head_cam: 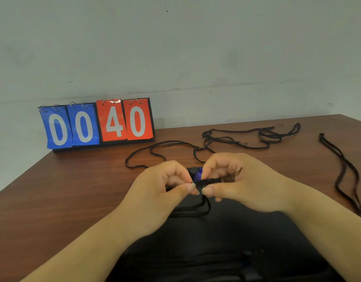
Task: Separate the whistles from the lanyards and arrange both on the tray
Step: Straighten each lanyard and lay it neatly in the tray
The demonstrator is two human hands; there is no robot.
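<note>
My left hand [165, 186] and my right hand [232, 180] meet over the black tray [226, 241], and both pinch a black lanyard [206, 182] at its clasp end. Its cord hangs down in loops [192, 208] onto the tray. A blue whistle [198, 174] shows just behind my fingertips, mostly hidden. Several more black lanyards lie on the table behind my hands: one loop [155, 151] at the centre and a tangle [246, 137] further back.
A flip scoreboard [96, 125] reading 00 40 stands at the back left against the wall. Another black lanyard [342, 171] lies stretched along the right side of the brown wooden table [53, 200]. Dark items lie on the tray's near part, too dim to identify.
</note>
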